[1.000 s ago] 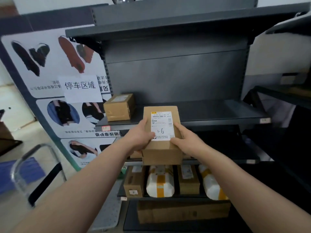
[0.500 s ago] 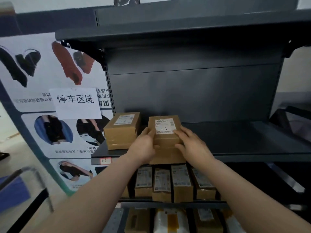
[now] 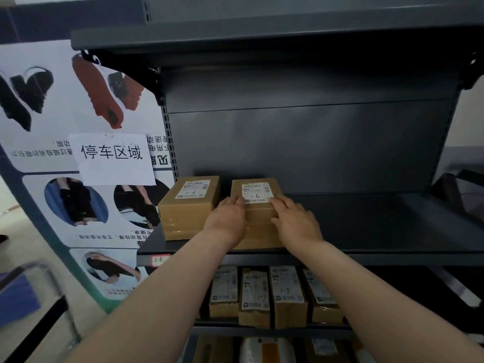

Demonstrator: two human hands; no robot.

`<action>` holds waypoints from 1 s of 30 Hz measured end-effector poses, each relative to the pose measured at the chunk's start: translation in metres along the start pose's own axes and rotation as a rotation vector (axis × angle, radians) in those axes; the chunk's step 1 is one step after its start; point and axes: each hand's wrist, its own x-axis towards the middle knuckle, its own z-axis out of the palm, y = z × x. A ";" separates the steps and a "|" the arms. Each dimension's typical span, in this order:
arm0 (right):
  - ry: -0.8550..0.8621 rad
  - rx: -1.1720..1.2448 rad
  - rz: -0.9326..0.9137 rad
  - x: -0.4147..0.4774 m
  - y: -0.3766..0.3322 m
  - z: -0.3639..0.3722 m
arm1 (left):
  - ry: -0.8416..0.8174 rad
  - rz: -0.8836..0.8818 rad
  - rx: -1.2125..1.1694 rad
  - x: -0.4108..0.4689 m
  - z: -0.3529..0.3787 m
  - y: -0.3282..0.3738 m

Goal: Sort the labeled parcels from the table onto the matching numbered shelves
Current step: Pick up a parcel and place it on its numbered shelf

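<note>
Your cardboard parcel [image 3: 258, 224] sits flat on the dark metal shelf [image 3: 366, 226], near the shelf's left end and close to its front edge, with its white label facing up and a handwritten "1-9" on it. Your left hand [image 3: 227, 221] clasps the parcel's left side, thumb up by the label's corner. Your right hand [image 3: 296, 221] grips the right side, fingers laid over the top edge and thumb against the front face. A second brown parcel [image 3: 188, 208] stands on the same shelf, at its far left end, turned slightly askew and bearing a similar label. A small tag [image 3: 159, 259] on the shelf's front lip, at the left, also carries handwritten digits. Below the shelf, a row of labelled parcels [image 3: 288, 297] stands upright side by side. Left of the shelf hangs a poster [image 3: 52, 113] with a white paper sign [image 3: 112, 158] stuck over it.
</note>
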 end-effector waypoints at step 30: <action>-0.114 -0.341 0.780 -0.424 0.159 -0.127 | -0.284 1.075 0.172 -0.186 0.066 0.312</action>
